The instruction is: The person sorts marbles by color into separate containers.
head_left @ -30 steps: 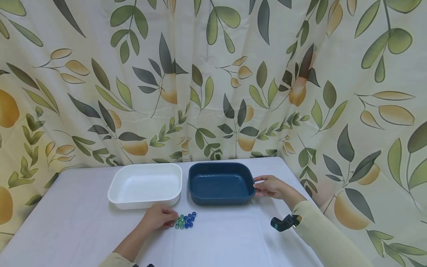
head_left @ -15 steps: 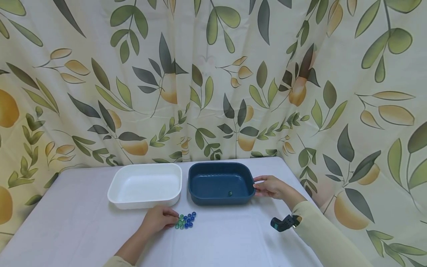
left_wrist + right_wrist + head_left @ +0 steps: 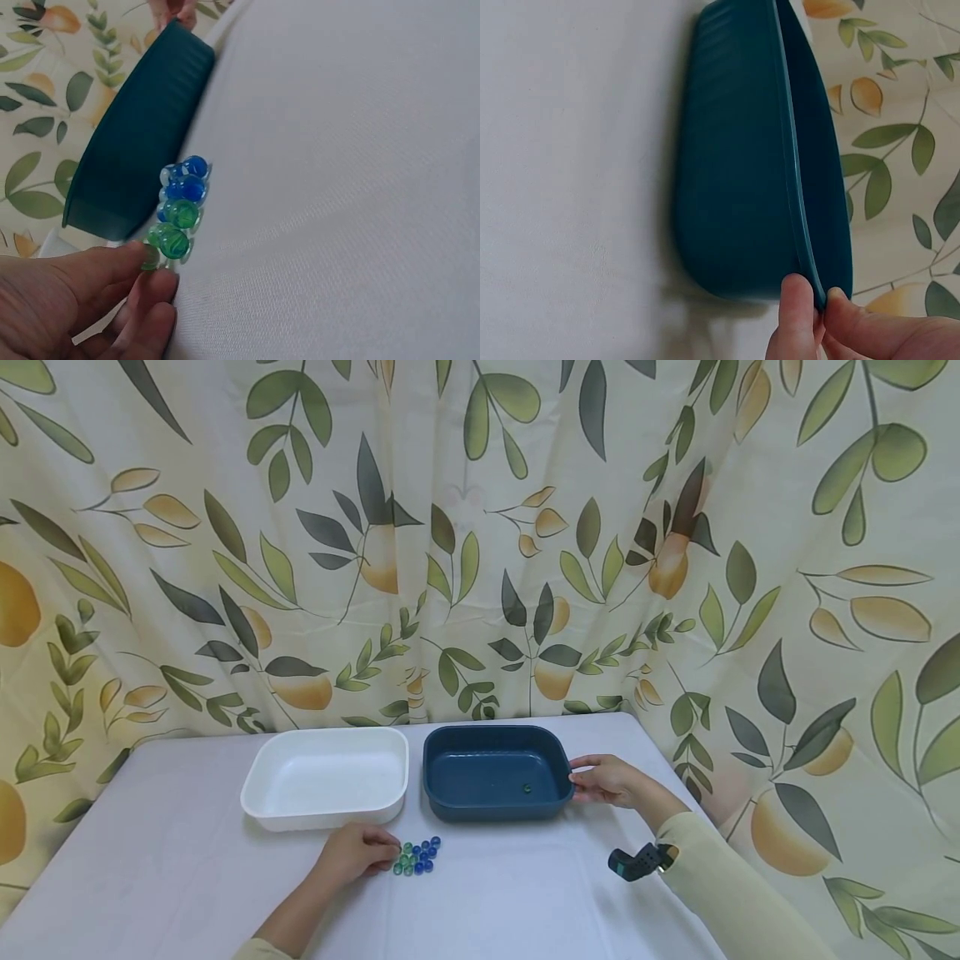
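My left hand is at the left end of a small cluster of glass marbles, green ones nearest it and blue ones to the right. In the left wrist view its thumb and fingertips pinch a green marble, right beside the other green marbles. My right hand grips the right end of a dark blue rectangular dish. Seen from the right wrist, thumb and fingers pinch the dish's rim. One small green marble lies inside the dish, toward its front right.
A white rectangular dish stands left of the blue one, just behind my left hand. Both sit on a white-clothed table. A leaf-and-fruit patterned curtain hangs behind the table's far edge.
A green marble has appeared in the blue dish since a second ago, then shifted slightly right. My left hand moved only a little beside the cluster; the right hand stayed on the dish.
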`<state>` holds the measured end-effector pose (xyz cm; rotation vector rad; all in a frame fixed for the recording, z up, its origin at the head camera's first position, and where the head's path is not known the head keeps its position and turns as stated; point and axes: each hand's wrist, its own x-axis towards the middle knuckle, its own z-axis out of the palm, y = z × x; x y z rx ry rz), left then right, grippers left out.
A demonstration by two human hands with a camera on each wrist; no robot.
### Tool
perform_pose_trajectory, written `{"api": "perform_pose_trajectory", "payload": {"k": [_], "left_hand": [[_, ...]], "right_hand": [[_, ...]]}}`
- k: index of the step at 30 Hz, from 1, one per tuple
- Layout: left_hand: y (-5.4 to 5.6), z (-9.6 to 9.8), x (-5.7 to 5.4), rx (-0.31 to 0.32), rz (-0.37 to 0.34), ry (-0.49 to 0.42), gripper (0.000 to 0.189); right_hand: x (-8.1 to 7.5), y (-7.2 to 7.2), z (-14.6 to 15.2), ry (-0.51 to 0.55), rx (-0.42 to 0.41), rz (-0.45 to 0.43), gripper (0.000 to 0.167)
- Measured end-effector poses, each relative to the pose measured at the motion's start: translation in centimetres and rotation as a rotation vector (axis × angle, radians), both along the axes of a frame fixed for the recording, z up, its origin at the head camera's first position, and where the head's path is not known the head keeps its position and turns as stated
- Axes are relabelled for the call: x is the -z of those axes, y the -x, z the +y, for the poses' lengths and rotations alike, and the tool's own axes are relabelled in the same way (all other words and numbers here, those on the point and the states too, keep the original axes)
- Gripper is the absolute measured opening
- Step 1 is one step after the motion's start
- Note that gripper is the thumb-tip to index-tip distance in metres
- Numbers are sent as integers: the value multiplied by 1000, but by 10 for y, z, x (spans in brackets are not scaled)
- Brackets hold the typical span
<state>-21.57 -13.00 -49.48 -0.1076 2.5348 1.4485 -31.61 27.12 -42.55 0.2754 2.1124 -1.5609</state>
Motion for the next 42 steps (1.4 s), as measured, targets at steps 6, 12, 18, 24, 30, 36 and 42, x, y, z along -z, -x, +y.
{"api": "perform_pose_trajectory", "payload": {"k": [6,12,18,24,30,36,42], "left_hand": [[1,-2,-1,-30,-44,-30,14],[2,-4,-3,-37,-80,-52,16],[4,-5,-2,-34,-101,-110,19],[5,-4,-2,-55,-106,-157,21],[7,-2,-6,-62,-112,-195,23],[9,2,-11,-49,-135,-217,25],[12,9,-15,-52,-180,-255,27]], "right_hand": [[1,1,0,-6,-4,0,46],[1,1,0,-1,-11,1,46],[1,1,2,10,-21,5,47],[2,1,2,8,-4,-1,46],[2,2,1,3,-9,3,46],[0,0,0,5,-18,2,47],[1,1,1,7,-21,-1,47]]}}
